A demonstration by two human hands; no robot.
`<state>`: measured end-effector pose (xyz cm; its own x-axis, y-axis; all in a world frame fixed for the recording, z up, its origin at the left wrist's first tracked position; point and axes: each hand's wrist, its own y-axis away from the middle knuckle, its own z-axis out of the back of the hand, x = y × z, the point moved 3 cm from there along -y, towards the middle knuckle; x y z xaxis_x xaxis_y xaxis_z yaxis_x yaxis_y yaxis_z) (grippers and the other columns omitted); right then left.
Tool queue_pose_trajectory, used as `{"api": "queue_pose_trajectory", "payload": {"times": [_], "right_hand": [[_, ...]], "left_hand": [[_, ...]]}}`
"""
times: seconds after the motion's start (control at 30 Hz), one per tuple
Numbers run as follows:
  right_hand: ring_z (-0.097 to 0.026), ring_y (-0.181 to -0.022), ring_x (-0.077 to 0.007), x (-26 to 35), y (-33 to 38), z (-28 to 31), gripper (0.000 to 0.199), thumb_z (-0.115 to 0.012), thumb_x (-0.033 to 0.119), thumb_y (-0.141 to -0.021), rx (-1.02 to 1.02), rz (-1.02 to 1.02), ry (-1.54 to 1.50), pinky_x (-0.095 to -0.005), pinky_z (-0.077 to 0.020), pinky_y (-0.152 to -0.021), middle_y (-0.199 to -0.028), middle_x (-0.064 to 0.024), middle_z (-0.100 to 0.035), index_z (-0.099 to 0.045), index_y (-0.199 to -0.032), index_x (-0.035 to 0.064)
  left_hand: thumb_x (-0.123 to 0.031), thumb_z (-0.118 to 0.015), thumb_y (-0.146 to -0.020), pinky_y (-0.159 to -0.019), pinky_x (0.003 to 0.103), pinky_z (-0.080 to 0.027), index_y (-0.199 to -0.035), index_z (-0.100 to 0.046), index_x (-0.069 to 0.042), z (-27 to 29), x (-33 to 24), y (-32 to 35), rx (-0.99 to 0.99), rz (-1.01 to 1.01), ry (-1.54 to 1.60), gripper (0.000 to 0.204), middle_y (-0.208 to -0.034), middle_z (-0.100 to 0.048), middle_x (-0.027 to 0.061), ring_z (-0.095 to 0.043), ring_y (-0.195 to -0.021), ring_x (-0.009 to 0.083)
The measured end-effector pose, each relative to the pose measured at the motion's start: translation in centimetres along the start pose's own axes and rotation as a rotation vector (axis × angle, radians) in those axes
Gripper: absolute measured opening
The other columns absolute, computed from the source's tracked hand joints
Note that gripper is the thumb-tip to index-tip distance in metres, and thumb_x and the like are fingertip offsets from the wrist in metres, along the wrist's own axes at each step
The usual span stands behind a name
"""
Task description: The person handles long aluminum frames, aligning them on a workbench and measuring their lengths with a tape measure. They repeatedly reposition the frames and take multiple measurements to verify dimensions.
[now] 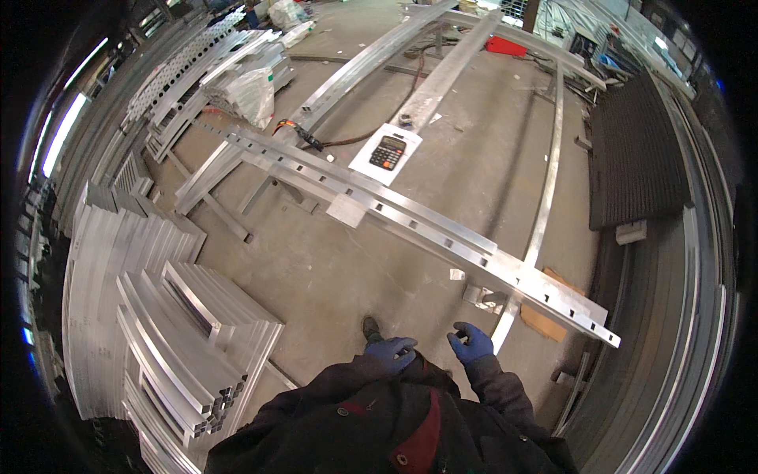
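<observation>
Both my hands wear blue gloves and hang in front of my dark jacket. My left hand [391, 355] has loosely bent fingers with a gap between them, and nothing shows in it. My right hand [471, 343] is half curled, thumb apart from the fingers, also with nothing visible in it. Beyond them a long slotted aluminium profile [462, 247] lies slantwise across supporting metal bars, touched by neither hand. A short flat metal piece [346, 211] sits against its near side. Farther off, a black calculator [388, 152] rests on a white sheet [365, 165] on a wide beam.
Stacked aluminium profiles [189, 347] fill the left side. A dark ribbed stack [636, 154] and long bars stand at right. An orange-and-black strap tool [298, 133] with a cable lies on the frame. Cardboard [545, 320] lies under the profile's right end; a red object [505, 47] is far back.
</observation>
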<state>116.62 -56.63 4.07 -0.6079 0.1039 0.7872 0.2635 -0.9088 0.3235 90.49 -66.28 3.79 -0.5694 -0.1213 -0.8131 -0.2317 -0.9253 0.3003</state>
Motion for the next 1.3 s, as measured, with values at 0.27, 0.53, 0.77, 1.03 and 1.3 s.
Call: {"api": "queue_pose_trajectory", "payload": {"times": [0.27,0.53,0.77,1.03,1.3], "right_hand": [[-0.076,-0.094,-0.0303,12.4,-14.8,-8.4,0.054,-0.077,0.045,-0.094,-0.039,0.007,0.096,-0.0412,-0.0606,-0.086,-0.114,-0.0181,-0.076,-0.068,-0.129,0.0047],[-0.076,-0.103,-0.0322,17.4,-34.1,-9.9,0.068,-0.081,0.052,-0.089,-0.120,-0.010,0.133,-0.0409,-0.0600,-0.091,-0.114,-0.0215,-0.076,-0.066,-0.131,-0.0005],[-0.073,-0.112,-0.0346,21.9,-66.9,-9.5,0.081,-0.081,0.056,-0.086,-0.107,0.058,0.266,-0.0432,-0.0568,-0.099,-0.123,-0.0234,-0.074,-0.060,-0.140,-0.0006],[-0.065,-0.123,-0.0441,27.6,-98.2,-13.5,0.104,-0.078,0.065,-0.079,-0.174,-0.059,0.548,-0.0560,-0.0558,-0.097,-0.140,-0.0260,-0.058,-0.037,-0.161,0.0140],[-0.068,-0.114,-0.0411,26.9,-105.3,-16.1,0.067,-0.079,0.050,-0.087,-0.041,0.007,0.785,-0.0533,-0.0587,-0.092,-0.128,-0.0222,-0.061,-0.060,-0.138,0.0120]], "left_hand": [[-0.035,-0.064,-0.105,-0.106,0.043,-0.053,-0.138,-0.063,-0.004,19.7,9.3,-3.2,-0.074,0.108,0.126,0.046,-0.135,-0.068,0.0202,-0.067,-0.124,0.0356],[-0.028,-0.068,-0.103,-0.105,0.041,-0.054,-0.136,-0.064,-0.003,32.2,15.3,-10.6,-0.172,0.072,0.212,0.042,-0.131,-0.070,0.0192,-0.069,-0.122,0.0330],[-0.029,-0.070,-0.101,-0.103,0.042,-0.055,-0.132,-0.070,-0.004,37.3,24.4,-13.7,-0.392,0.410,0.203,0.040,-0.122,-0.075,0.0174,-0.071,-0.117,0.0283],[-0.028,-0.071,-0.104,-0.099,0.040,-0.054,-0.140,-0.065,-0.007,41.7,26.1,-17.0,-0.587,0.625,0.326,0.042,-0.129,-0.071,0.0104,-0.064,-0.117,0.0231],[-0.029,-0.071,-0.103,-0.110,0.042,-0.049,-0.140,-0.064,-0.001,44.6,24.7,-22.8,-0.551,0.885,0.708,0.047,-0.137,-0.068,0.0171,-0.063,-0.127,0.0290]]}}
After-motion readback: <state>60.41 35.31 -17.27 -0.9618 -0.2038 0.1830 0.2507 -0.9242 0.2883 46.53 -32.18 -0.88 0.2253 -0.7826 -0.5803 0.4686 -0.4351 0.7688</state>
